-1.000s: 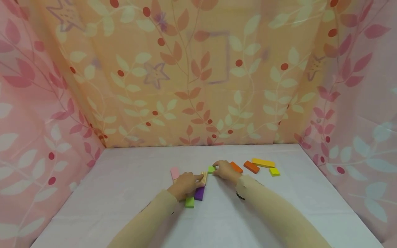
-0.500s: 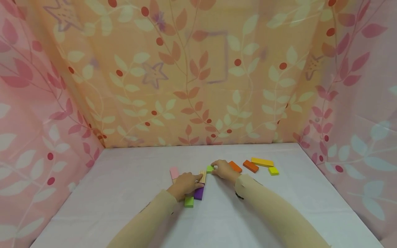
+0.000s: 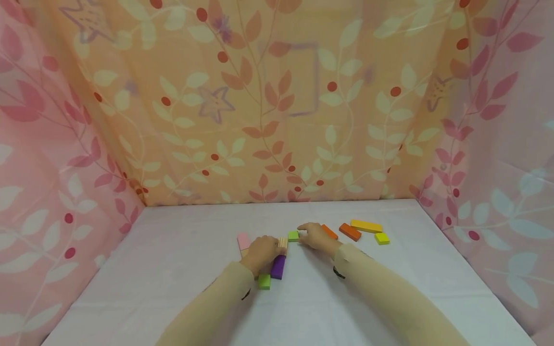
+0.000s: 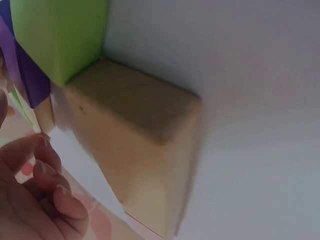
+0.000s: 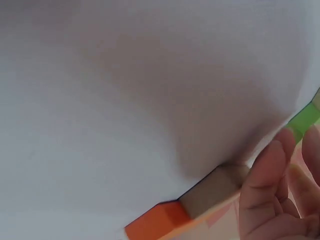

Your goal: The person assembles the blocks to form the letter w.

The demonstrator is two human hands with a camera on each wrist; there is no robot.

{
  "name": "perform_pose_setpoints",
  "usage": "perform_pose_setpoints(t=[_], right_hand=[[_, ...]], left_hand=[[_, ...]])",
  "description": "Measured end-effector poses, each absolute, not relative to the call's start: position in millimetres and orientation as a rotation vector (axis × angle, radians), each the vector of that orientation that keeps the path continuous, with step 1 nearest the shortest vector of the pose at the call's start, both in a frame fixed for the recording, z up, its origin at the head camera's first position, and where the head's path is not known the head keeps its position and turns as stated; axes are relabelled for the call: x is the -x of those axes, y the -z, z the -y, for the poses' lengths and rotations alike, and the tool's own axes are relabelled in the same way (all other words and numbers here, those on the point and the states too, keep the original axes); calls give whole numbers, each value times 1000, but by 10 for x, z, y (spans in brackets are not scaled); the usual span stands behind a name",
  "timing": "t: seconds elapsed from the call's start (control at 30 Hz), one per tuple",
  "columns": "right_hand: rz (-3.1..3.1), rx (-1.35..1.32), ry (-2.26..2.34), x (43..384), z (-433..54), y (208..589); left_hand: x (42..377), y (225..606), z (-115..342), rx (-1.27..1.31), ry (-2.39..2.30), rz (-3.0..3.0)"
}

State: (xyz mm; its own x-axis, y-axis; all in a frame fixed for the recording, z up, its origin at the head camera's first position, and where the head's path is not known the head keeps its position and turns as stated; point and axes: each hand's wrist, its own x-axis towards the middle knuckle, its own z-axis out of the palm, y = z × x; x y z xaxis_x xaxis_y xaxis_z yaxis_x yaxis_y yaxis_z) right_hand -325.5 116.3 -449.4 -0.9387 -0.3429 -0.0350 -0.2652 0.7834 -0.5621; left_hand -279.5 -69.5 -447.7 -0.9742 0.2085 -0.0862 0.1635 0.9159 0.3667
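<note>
My left hand (image 3: 262,252) holds a striped, light wooden block (image 3: 283,242) by its left side, its fingers curled. A purple block (image 3: 279,267) lies against its near end. By the left wrist are a light green block (image 3: 264,282) and a plain wooden block (image 4: 125,125), mostly hidden in the head view. My right hand (image 3: 317,236) is just right of a small bright green block (image 3: 293,236), which sits at the striped block's far right corner. In the right wrist view the thumb and fingers (image 5: 266,170) stand apart beside that green block.
A pink block (image 3: 244,241) lies beyond my left hand. Behind my right hand is an orange block (image 3: 330,231); further right are a darker orange block (image 3: 350,232), a long yellow block (image 3: 366,226) and a small yellow one (image 3: 382,239). Patterned cloth (image 3: 277,144) encloses the white table (image 3: 186,250).
My left hand has turned and drawn its index finger back from the top of the striped block, showing more of the purple block. My right fingers have shifted slightly right, off the small green block.
</note>
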Motion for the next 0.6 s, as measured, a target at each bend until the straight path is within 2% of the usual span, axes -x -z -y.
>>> perform_pose_setpoints(t=[0.23,0.6], right_hand=[[-2845,476,896,3200,-1454,4447],[-2846,352,891,3158,-1768,4428]], left_hand=[[2812,4466,613,-167,-562,-2980],[2815,4468,609,-155,-604,-2938]])
